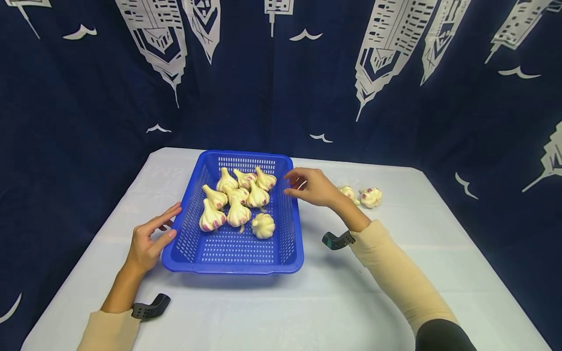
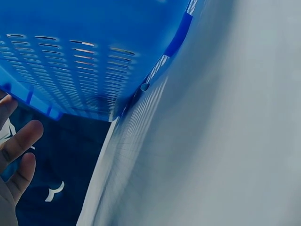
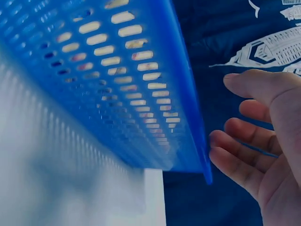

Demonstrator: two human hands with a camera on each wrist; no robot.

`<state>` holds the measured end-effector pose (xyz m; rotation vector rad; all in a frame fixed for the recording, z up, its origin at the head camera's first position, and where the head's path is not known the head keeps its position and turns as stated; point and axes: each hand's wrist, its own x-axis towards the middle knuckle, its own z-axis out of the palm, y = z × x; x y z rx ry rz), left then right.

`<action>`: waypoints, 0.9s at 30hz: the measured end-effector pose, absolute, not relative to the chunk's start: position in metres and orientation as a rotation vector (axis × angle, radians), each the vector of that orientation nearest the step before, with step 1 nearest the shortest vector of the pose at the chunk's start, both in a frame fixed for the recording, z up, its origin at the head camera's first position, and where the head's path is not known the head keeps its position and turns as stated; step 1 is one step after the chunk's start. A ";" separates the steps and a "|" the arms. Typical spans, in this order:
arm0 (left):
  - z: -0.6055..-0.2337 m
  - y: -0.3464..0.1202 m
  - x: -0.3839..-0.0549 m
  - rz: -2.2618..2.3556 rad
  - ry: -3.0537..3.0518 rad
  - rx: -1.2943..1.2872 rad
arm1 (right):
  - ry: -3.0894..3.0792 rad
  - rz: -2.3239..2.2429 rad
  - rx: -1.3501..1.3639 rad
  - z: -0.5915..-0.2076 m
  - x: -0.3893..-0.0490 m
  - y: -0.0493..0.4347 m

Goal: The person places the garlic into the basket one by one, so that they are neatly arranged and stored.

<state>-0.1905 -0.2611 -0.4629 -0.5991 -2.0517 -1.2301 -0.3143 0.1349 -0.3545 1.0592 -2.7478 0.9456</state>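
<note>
A blue plastic basket (image 1: 232, 268) with slotted walls sits on the table, holding several garlic bulbs (image 1: 238, 212), most of them bunched toward its back left. One rounder bulb (image 1: 263, 226) lies apart from these at the right. My left hand (image 1: 146, 242) is at the basket's left rim, its fingers extended and thumb spread. At the right rim is my right hand (image 1: 312, 186), fingers loosely bent, with nothing in its grasp. The right wrist view shows its fingertips (image 3: 221, 157) close beside the rim; whether they touch it I cannot tell.
Two more garlic bulbs lie on the white table (image 1: 342, 302) right of the basket: one bulb (image 1: 371, 197) in full view, the other (image 1: 349, 193) partly behind my right forearm. A dark blue curtain (image 1: 246, 87) with white building prints hangs behind the table.
</note>
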 end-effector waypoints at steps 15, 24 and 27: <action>-0.463 -0.261 -0.189 -1.237 -2.053 -0.601 | -2.616 0.957 0.878 -0.370 -0.323 0.167; -0.463 -0.260 -0.190 -1.238 -2.045 -0.611 | -2.643 0.967 0.745 -0.382 -0.334 0.192; -0.463 -0.260 -0.190 -1.236 -2.045 -0.609 | -2.636 0.963 0.727 -0.385 -0.337 0.199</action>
